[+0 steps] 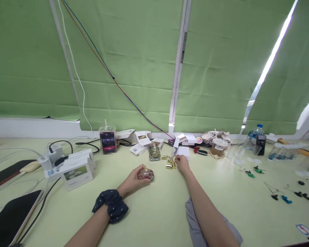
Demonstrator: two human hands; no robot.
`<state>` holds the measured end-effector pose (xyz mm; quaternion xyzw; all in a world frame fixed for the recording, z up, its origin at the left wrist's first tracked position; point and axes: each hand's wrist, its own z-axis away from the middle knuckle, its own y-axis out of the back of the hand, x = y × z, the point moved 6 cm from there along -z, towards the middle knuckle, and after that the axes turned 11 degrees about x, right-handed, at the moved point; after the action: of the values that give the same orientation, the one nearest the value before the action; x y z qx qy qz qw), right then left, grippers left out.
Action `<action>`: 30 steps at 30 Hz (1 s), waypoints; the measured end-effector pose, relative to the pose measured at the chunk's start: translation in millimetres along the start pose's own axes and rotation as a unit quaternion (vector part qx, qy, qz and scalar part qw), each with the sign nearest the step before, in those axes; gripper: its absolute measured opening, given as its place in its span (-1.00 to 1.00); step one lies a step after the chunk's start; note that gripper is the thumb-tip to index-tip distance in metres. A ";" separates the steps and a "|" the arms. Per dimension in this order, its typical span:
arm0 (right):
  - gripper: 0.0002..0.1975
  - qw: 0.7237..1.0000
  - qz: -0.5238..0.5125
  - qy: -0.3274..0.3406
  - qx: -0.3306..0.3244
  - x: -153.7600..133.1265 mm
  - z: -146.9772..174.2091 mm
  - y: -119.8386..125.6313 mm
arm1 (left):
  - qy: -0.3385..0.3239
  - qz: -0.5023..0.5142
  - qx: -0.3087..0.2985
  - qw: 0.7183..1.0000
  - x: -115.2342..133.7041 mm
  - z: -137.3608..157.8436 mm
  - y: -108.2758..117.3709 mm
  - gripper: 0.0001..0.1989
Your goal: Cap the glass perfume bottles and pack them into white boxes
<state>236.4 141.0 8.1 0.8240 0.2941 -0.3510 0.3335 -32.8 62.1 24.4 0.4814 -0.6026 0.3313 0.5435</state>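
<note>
My left hand [134,178] is wrapped round a small rounded glass bottle [146,174] with reddish contents and a gold-coloured neck, held low over the table. Farther back, my right hand [182,163] has its fingers curled together beside several shiny gold caps [169,162]. Whether something is pinched in those fingers is hidden. Just left of the caps stands a clear glass bottle [154,153] with greenish-brown contents. A white box [182,151] lies right behind my right hand.
Small white cartons [142,138] lie along the back by the green blinds. A drink cup [108,139], cables, white boxes [77,172] and a phone [14,219] are left. To the right are keys [201,151], a lidded cup [218,146], a water bottle [254,137] and small coloured parts [286,199].
</note>
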 end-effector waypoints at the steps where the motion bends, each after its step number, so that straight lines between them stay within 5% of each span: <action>1: -0.85 1.000 -0.008 -0.005 0.002 -0.9 -0.6 1.3 | -0.006 -0.012 0.002 1.000 1.5 2.7 -2.5 -0.63; 6: -0.90 0.995 -0.094 -0.007 -0.012 -27.6 -0.8 3.3 | -0.066 -0.132 0.085 0.985 7.0 7.8 -1.6 -0.31; 10: -0.78 0.977 -0.194 -0.010 -0.089 -73.0 17.0 -4.9 | -0.102 -0.177 0.089 0.975 8.1 7.1 -0.9 -0.23; 14: -0.67 0.890 -0.379 -0.121 -0.222 -110.1 46.9 -17.4 | -0.125 -0.207 0.078 0.967 15.1 9.3 -0.9 -0.37; 18: -0.65 0.851 -0.418 -0.164 -0.272 -119.8 63.5 -24.9 | -0.134 -0.212 0.070 0.965 22.2 11.6 -1.7 -0.47; 23: -0.70 0.853 -0.408 -0.154 -0.288 -112.3 68.4 -34.3 | -0.140 -0.198 0.070 0.968 25.1 11.9 -1.8 -0.47; 30: -0.76 0.871 -0.384 -0.046 -0.303 -129.6 74.3 -33.3 | -0.131 -0.180 0.063 0.973 27.1 12.6 -2.3 -0.47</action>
<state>108.8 72.4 57.6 0.4878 0.6635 -0.3826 0.4187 -33.4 43.8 48.1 0.6543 -0.5502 0.1995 0.4789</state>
